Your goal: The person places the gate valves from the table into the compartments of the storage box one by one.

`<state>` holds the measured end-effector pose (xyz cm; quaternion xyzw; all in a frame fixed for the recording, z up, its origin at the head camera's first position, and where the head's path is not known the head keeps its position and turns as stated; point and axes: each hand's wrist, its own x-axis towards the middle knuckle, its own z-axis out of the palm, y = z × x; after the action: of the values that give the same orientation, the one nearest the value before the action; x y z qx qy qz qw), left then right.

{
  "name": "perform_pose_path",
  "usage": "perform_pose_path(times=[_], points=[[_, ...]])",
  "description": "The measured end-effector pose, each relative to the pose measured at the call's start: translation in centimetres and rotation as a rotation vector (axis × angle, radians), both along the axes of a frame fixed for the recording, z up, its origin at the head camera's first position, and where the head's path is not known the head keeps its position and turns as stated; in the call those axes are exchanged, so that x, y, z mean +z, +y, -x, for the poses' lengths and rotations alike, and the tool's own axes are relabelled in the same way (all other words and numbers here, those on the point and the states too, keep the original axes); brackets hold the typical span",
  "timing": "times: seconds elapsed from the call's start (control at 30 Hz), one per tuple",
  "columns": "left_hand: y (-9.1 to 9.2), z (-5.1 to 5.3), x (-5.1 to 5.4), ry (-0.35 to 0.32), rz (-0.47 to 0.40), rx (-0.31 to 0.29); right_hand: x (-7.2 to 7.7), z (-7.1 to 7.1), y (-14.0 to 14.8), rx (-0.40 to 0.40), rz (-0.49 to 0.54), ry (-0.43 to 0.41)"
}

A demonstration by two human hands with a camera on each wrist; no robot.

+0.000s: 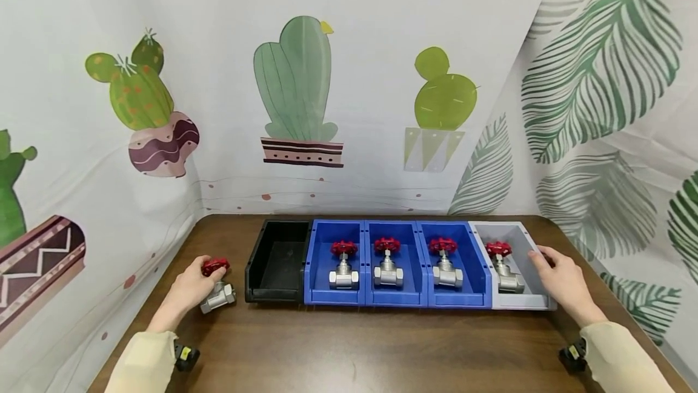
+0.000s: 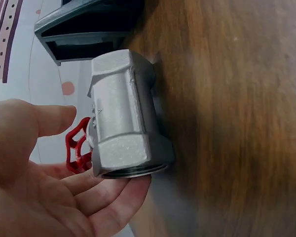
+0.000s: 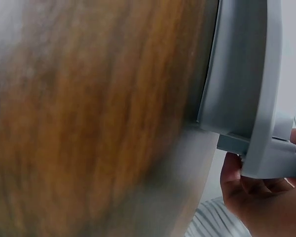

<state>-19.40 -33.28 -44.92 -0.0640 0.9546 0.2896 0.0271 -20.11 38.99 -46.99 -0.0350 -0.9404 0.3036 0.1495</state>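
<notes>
At the left of the table my left hand (image 1: pixel 192 287) has its thumb and fingers around the red handwheel of a metal gate valve (image 1: pixel 219 297). In the left wrist view the silver valve body (image 2: pixel 121 113) lies close to the wood, and the fingers pass behind the red handwheel (image 2: pixel 78 148). Over on the right, my right hand (image 1: pixel 564 284) grips the side wall of the grey bin (image 1: pixel 537 302). The right wrist view shows the fingers on the outside of that wall; the thumb is partly hidden. Another valve (image 1: pixel 508 275) with a red handwheel lies inside the grey bin.
A black bin (image 1: pixel 275 296) stands at the left end of the row, with no valve visible inside. Three blue bins (image 1: pixel 392 299) beside it each hold one valve (image 1: pixel 343 272). The brown table (image 1: pixel 349 350) meets a printed cloth (image 1: pixel 376 193) behind the bins.
</notes>
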Motion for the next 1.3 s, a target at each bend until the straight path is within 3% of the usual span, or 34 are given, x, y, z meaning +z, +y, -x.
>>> perform_pose_path(times=[0.2, 0.43, 0.63, 1.03, 1.3], points=[[0.0, 0.7, -0.2, -0.043, -0.114, 0.021, 0.0, -0.3, 0.1, -0.006, 0.005, -0.012], [-0.3, 1.0, -1.2, -0.092, -0.309, 0.052, -0.2, -0.1, 0.0, -0.010, 0.013, -0.011], [-0.5, 1.0, -1.7, -0.092, -0.424, 0.070, -0.1, -0.1, -0.1, -0.014, 0.013, -0.007], [-0.4, 1.0, -1.6, -0.048, -0.449, 0.099, 0.0, 0.0, -0.3, -0.009, 0.010, -0.003], [0.1, 1.1, 0.0, 0.005, -0.432, 0.078, 0.2, -0.1, -0.2, -0.016, 0.023, -0.031]])
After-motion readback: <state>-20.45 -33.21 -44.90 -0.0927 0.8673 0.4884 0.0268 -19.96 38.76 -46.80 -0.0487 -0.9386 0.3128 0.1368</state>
